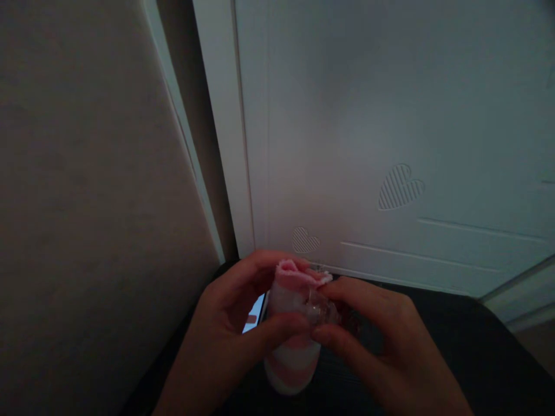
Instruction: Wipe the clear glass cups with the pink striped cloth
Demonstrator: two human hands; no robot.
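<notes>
A fuzzy pink-and-white striped sock (291, 361) hangs between my hands, its folded cuff at the top. My left hand (236, 315) is closed around its upper part, with the thumb across the front and the fingers behind. A small clear, shiny plastic piece (319, 309) lies against the sock just below the cuff. My right hand (377, 320) pinches this piece from the right, its index finger touching the cuff's edge. The dim light blurs the plastic piece, so its exact kind does not show.
Beneath my hands is a dark surface (433, 329). A lit screen (254, 316), partly hidden by my left hand, shows behind the sock. A white panel (329, 144) with embossed hearts stands at the back, and a plain wall (87, 202) rises on the left.
</notes>
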